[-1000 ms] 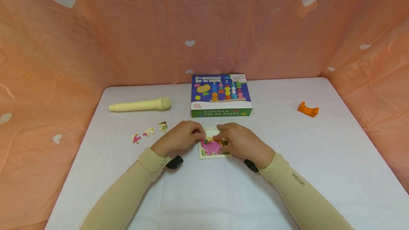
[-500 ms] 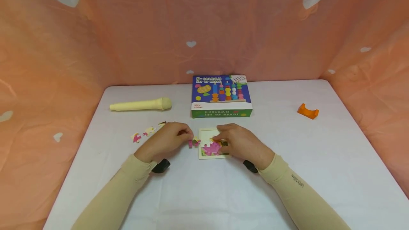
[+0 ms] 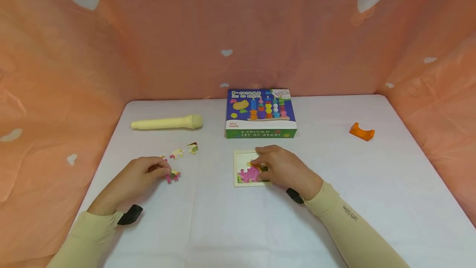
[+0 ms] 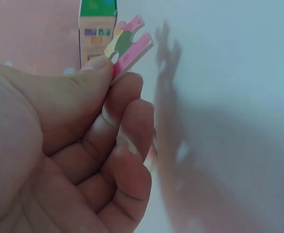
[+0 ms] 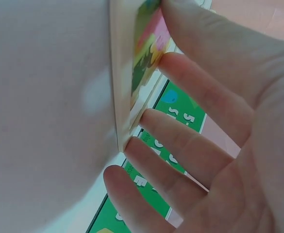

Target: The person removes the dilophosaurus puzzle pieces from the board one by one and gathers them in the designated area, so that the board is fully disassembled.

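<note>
One piece (image 4: 125, 43): pinched by the left hand (image 3: 139, 179), near loose pieces (image 3: 177, 153).
Tray (image 3: 236, 173): part-filled; right hand (image 3: 284, 166), fingers spread, touches it.
Gap (image 3: 243, 158): seemingly a removal step; next calls for laying the piece flat.

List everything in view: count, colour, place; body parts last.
Curtain: one, orange with white hearts, back and sides
Tabletop: one, white, under the items
Bead-set box: one, blue, green, white, back centre
Toy microphone: one, pale yellow, back left
Curved block: one, orange, right
Puzzle board: one, cream, centre
Fitted pieces: count hidden, mostly pink, inside the board
Loose pieces: three, multicoloured, left, one mostly hidden
Held piece: one, pink-green-yellow, left
Sleeves: two, beige, bottom left and right
Wrist devices: two, black, by the sleeves
Left hand: one, bare, left, pinching held piece
Right hand: one, bare, centre, on the board
</note>
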### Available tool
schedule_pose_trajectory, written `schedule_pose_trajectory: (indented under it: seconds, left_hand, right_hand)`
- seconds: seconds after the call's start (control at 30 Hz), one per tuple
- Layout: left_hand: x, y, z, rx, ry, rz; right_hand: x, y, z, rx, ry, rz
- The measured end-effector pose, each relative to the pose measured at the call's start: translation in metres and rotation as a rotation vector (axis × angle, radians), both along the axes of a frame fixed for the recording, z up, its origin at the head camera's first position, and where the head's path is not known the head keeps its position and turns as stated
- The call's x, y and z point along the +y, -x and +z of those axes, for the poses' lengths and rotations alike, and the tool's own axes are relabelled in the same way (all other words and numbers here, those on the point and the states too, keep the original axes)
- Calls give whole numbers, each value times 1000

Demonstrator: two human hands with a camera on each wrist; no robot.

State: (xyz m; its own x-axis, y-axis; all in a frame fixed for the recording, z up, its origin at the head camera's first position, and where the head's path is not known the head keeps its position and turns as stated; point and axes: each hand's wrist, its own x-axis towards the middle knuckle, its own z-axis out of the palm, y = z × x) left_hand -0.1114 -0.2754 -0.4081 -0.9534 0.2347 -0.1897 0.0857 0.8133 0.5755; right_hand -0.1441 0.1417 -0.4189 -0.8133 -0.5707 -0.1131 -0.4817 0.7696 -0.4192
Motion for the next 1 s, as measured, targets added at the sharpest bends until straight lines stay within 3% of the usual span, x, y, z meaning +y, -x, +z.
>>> schedule_pose_trajectory:
  seconds: [0.5,0.73,0.87,1.0]
  left_hand:
    - [-16,2,-10,18,18,19]
    - [-18,0,1,33,43,56]
    - [-7,2,12,26,6,65]
    - [26,12,14,31,-28,-19]
  right_hand:
    - [0,-1,-2,-6,-2,5]
    - [0,-1,-3,-6,15,-6]
    - [0,-1,-2,-9,17,-29]
    - [-1,0,-1,-17,2,-51]
